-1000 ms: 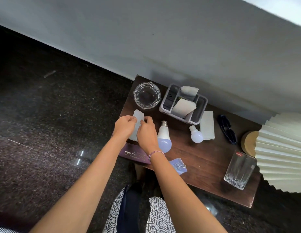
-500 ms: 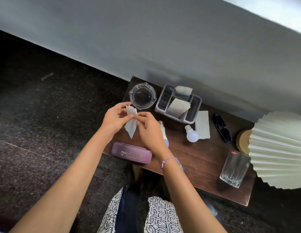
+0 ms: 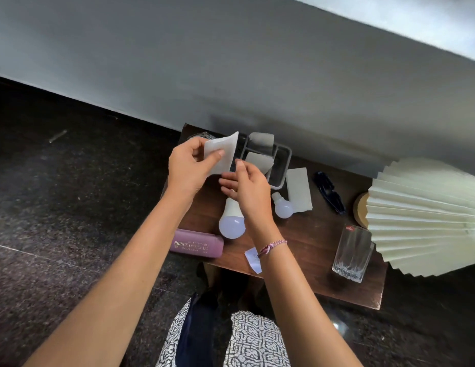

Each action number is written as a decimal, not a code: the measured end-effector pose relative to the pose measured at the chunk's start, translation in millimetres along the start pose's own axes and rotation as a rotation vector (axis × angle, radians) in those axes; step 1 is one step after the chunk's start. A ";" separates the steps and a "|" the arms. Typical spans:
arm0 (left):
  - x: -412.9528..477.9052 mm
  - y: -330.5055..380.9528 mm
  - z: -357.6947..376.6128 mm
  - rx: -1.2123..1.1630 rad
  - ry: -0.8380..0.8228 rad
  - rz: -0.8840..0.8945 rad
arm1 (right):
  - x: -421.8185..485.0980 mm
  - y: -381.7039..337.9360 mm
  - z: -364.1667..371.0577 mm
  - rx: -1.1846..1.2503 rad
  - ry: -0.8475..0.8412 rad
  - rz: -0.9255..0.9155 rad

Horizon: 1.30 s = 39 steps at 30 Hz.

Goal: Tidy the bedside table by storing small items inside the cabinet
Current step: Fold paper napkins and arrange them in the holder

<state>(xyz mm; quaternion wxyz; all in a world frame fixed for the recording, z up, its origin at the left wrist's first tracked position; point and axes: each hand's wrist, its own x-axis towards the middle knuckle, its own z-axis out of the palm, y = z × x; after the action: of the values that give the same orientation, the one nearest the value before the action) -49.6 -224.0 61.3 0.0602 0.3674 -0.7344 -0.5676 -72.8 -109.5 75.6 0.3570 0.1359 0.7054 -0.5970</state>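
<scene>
The left hand [image 3: 187, 168] is raised above the rear left part of the surface [image 3: 310, 260]. Its grip is closed on a white paper sheet [image 3: 223, 152], pinched between thumb and fingers; the sheet stands clear of the surface, its upper corner pointing toward the wall. The right hand [image 3: 247, 186] is just beside the sheet's lower edge. Its grip is slack, fingers loosely curled and holding nothing; whether a fingertip touches the sheet cannot be told. A braided bracelet [image 3: 273, 246] sits on the right wrist. A glass ashtray [image 3: 202, 135] is mostly hidden behind the left hand. A grey organiser tray [image 3: 281, 165] stands near the wall and holds folded papers [image 3: 260, 160]. A large bulb [image 3: 231, 221] lies below the right hand, and a small bulb [image 3: 282, 207] lies touching a flat folded paper [image 3: 298, 189]. A purple spectacle case [image 3: 196, 243] rests at the front left edge, with a small packet [image 3: 253, 258] near the front edge. Dark sunglasses [image 3: 330, 193], a glass tumbler [image 3: 351, 255] and a pleated lamp shade [image 3: 422, 215] occupy the right end.
</scene>
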 end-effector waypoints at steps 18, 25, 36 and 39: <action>11.7 14.6 34.2 -0.382 -0.271 -0.253 | 34.4 -17.5 3.1 0.019 -0.060 -0.011; 11.2 9.6 37.8 -0.384 -0.257 -0.289 | 39.1 -14.9 -2.2 -0.089 -0.039 -0.075; 9.4 3.3 35.9 -0.222 -0.051 -0.207 | 35.9 -9.3 -31.4 -0.378 0.124 -0.301; 3.9 2.2 36.8 -0.208 0.026 -0.206 | 37.1 -5.8 -39.9 -0.648 0.258 -0.444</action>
<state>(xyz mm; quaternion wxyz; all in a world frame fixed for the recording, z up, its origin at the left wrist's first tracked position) -72.0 -197.1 49.1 0.0490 0.4401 -0.6290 -0.6390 -116.3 -82.2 56.5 0.1524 -0.0651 0.9081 -0.3847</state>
